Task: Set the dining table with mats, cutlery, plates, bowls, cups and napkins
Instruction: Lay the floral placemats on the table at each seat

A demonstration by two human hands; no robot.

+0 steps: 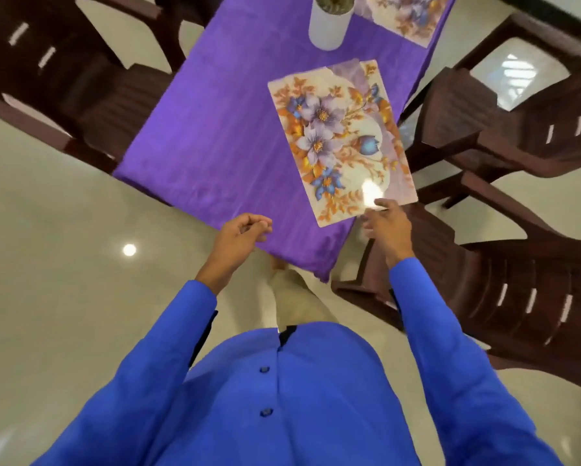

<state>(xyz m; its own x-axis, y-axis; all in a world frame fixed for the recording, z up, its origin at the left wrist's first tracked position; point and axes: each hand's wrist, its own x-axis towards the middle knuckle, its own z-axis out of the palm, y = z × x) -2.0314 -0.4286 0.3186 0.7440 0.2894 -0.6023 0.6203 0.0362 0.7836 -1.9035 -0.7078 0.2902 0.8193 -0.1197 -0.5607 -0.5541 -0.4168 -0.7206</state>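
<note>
A floral mat (341, 139) lies flat on the purple-clothed tabletop (215, 129), near its right edge. The right hand (388, 223) touches the mat's near corner with loose fingers, gripping nothing. Left of the mat, the left hand (240, 235) hovers loosely curled, empty. Beyond the mat stands a white pot (329, 23), with a second mat (408, 15) farther off.

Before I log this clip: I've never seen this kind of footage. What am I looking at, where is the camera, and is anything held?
One picture, from a wide-angle camera on a person's head, looking down past their blue shirt at their own bare hands. No machine is involved. Ahead is a table under a purple cloth, with brown chairs around it. On the cloth lie a floral mat nearby, a second mat farther away, and a white pot between them. The right hand reaches to the near mat's corner; blur hides whether it grips it. The left hand hangs loosely curled, holding nothing.
</note>
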